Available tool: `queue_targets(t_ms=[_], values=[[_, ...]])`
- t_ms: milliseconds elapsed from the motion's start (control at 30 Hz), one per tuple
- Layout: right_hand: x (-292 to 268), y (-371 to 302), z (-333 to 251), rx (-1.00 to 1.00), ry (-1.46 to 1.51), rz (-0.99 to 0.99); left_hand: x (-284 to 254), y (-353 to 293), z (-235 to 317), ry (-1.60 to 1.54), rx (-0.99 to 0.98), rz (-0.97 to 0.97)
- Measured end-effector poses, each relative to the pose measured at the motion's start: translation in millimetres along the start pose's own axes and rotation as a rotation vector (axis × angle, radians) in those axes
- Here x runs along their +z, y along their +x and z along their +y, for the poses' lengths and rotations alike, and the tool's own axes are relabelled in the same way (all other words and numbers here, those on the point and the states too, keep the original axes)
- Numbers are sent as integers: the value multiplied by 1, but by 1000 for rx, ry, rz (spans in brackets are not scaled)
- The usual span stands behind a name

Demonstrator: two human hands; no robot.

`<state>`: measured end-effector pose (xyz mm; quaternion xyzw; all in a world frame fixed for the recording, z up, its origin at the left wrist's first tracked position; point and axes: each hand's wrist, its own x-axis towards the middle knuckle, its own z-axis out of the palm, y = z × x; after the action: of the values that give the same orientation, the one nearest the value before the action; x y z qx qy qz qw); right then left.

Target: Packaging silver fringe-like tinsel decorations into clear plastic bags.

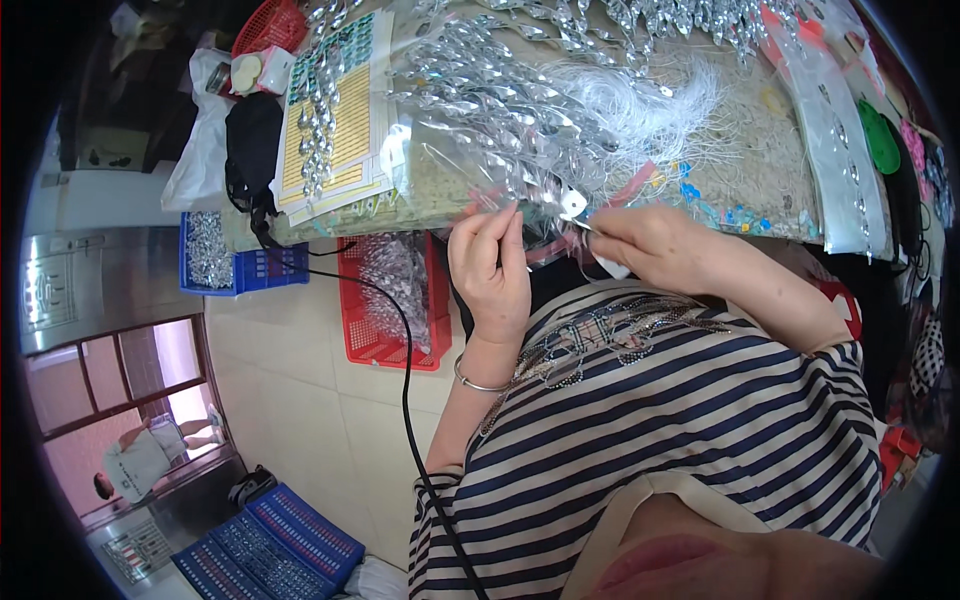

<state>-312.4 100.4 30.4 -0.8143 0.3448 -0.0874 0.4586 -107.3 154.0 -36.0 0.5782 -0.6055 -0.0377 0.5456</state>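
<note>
At the table's near edge my left hand (490, 270) is closed in a pinch, fingertips up, at the edge of a clear plastic bag (465, 172). My right hand (650, 245) comes in from the right with its fingers pressed together. A thin, light-coloured thing shows at its fingertips, too small to name. Between the hands is a small white piece with a dark dot (573, 204). Strands of silvery, twisted, faceted beads (480, 95) lie just beyond the bag. A tangle of white threads (640, 110) spreads beside them.
Cards of gold and green pieces (345, 125) and a black cloth item (252, 145) lie at the table's left. A long plastic sleeve (840, 170) is at the right. Below stand a red crate (385, 355) and a blue crate (255, 272). A black cable (408, 400) hangs past my left arm.
</note>
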Motion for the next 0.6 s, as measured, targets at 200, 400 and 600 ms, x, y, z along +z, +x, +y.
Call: queue_targets(t_ms=[200,400,600], values=[[-16,-25,2,35,161,-30,-2,-1,-3,2,-37,-17],[-39,-99,-11,359,318,-80,-3,0,-5,30,-47,-15],[-43,-165,-28,456,114,231,-1,1,-5,43,-39,-19]])
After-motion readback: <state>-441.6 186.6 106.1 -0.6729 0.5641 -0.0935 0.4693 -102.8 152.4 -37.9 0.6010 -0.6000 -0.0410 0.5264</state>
